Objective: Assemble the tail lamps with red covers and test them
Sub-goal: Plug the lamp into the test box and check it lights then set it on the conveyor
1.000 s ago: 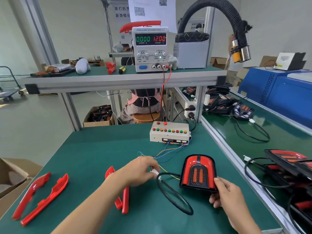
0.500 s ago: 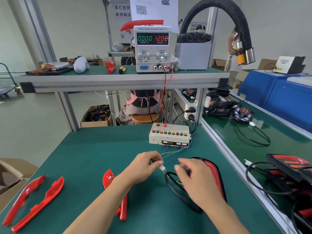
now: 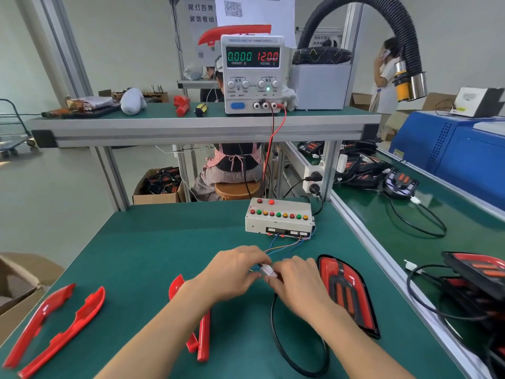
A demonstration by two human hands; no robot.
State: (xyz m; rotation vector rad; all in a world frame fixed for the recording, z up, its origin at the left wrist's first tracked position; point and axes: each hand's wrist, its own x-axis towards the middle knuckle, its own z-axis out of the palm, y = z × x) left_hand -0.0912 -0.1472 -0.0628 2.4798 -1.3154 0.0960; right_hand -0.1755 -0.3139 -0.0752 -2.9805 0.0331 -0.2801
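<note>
A tail lamp (image 3: 348, 291) with a red cover lies flat on the green table, right of my hands. Its black cable (image 3: 276, 340) loops toward me and up between my hands. My left hand (image 3: 232, 269) and my right hand (image 3: 297, 280) meet over a small white connector (image 3: 268, 270), each pinching one side of it. Thin coloured wires (image 3: 284, 247) run from the connector to the beige test box (image 3: 278, 217) with its row of buttons. The power supply (image 3: 252, 73) on the shelf reads 0.000 and 12.00.
Two red covers (image 3: 57, 326) lie at the near left, and another pair (image 3: 202, 324) sits partly under my left forearm. More tail lamps (image 3: 481, 272) and cables are on the right bench. A cardboard box (image 3: 16, 283) stands at the left edge.
My right hand left the lamp's near edge and came across to the connector that my left hand holds. The lamp now lies flat to the right.
</note>
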